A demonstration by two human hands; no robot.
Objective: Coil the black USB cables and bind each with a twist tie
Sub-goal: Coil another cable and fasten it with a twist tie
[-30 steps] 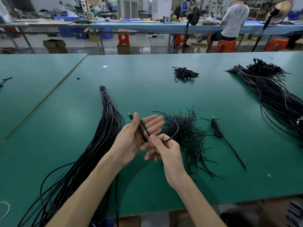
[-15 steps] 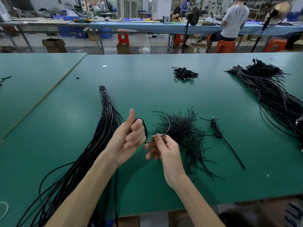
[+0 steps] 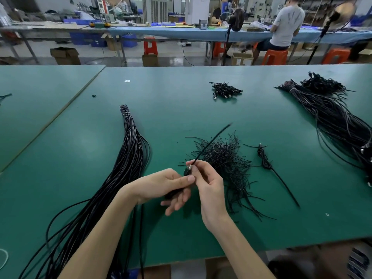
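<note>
Head: left hand (image 3: 161,186) grips cable (image 3: 175,193); right hand (image 3: 207,182) apparently pinches it.

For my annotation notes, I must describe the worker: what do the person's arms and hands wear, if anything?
The left hand and the right hand are bare: no gloves or rings show. Both forearms are bare too; no sleeve, watch or bracelet is in view.

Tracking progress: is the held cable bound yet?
Unbound: right hand pinches a strand sticking out straight, not round the coil in left hand.

left hand (image 3: 161,186) grips cable (image 3: 186,172), right hand (image 3: 209,184) pinches
</note>
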